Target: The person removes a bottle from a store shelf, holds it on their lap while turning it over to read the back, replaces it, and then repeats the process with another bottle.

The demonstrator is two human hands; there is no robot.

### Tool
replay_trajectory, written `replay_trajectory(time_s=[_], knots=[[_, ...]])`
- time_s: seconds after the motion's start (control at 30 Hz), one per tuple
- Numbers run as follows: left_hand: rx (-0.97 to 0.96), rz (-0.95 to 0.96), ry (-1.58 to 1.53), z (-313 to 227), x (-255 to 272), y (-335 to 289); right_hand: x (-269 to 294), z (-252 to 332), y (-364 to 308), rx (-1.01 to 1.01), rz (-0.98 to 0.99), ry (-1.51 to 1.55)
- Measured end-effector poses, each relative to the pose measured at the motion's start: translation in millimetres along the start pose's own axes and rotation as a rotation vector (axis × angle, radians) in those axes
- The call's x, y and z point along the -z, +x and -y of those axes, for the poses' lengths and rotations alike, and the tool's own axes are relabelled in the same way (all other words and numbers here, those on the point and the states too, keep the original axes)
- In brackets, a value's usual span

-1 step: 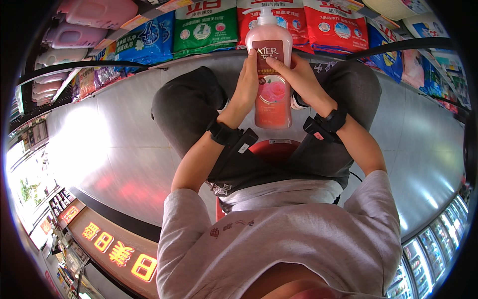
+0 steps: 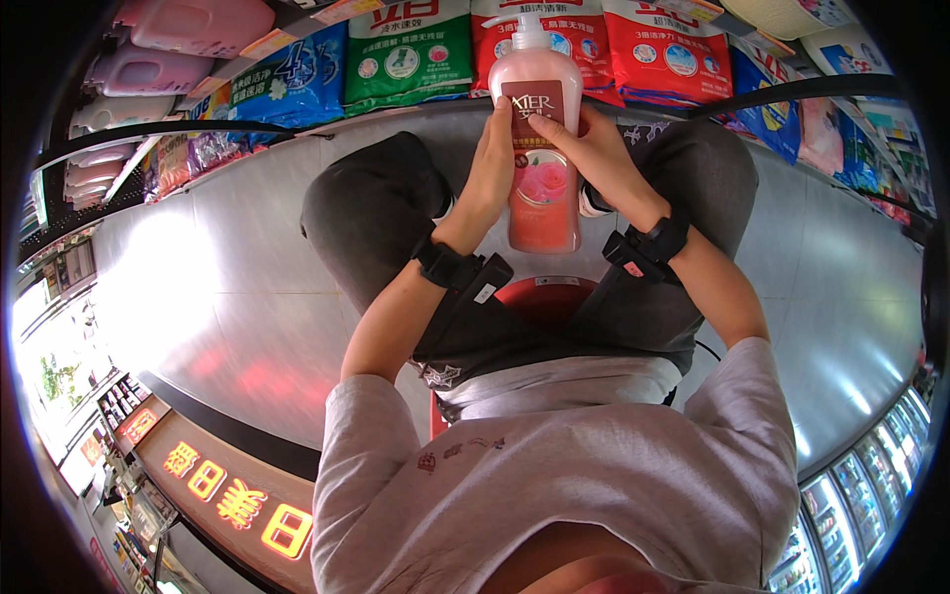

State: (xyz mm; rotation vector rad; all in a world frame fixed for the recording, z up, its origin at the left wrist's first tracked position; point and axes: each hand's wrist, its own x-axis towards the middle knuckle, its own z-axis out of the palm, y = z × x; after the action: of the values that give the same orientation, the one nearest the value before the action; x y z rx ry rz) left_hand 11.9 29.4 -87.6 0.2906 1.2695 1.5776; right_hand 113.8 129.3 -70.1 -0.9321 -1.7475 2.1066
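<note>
Between my two hands is a large pink pump bottle [image 2: 542, 213] with a white pump top and a label showing pink roses. It stands up in front of me, over the gap between my knees, its label turned toward me. My left hand [image 2: 493, 163] presses along the bottle's left side, fingers pointing up. My right hand [image 2: 599, 158] wraps the right side, its thumb lying across the label. The right fingers behind the bottle are partly hidden. Each wrist wears a black strap with a small black box.
Ahead, a low shelf carries a green detergent bag [image 2: 408, 59], a red detergent bag [image 2: 668, 59] and a blue bag [image 2: 292, 79]. Pink jugs [image 2: 148, 74] stand at the far left. Beneath me is a red stool [image 2: 544, 297] on the grey tiled floor [image 2: 247, 247]. Glass-door coolers [image 2: 841, 525] line the lower right.
</note>
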Motion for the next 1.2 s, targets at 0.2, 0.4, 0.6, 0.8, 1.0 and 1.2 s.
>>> replay_trajectory(time_s=[0.2, 0.4, 0.6, 0.8, 1.0, 1.2], knots=[[0.025, -0.032, 0.006, -6.5, -7.2, -5.7, 2.4, 2.8, 0.5, -0.064, 0.002, 0.076], [-0.098, -0.028, 0.184, -1.6, -5.8, -9.5, 5.9, 8.9, 2.9, 0.024, -0.094, 0.079], [-0.265, -0.038, 0.506, 7.3, -4.6, -10.3, 9.7, 10.3, 4.4, 0.049, -0.111, 0.181], [-0.381, -0.115, 0.861, 1.6, -13.9, -17.4, 13.6, 12.4, 5.6, 0.007, -0.135, 0.083], [-0.239, -0.130, 0.578, 16.0, -7.1, -10.7, 10.7, 2.6, 3.2, -0.099, -0.110, -0.006], [-0.148, -0.229, 0.305, 19.7, 5.9, -0.1, 7.2, 18.0, -5.8, -0.119, -0.006, 0.030]])
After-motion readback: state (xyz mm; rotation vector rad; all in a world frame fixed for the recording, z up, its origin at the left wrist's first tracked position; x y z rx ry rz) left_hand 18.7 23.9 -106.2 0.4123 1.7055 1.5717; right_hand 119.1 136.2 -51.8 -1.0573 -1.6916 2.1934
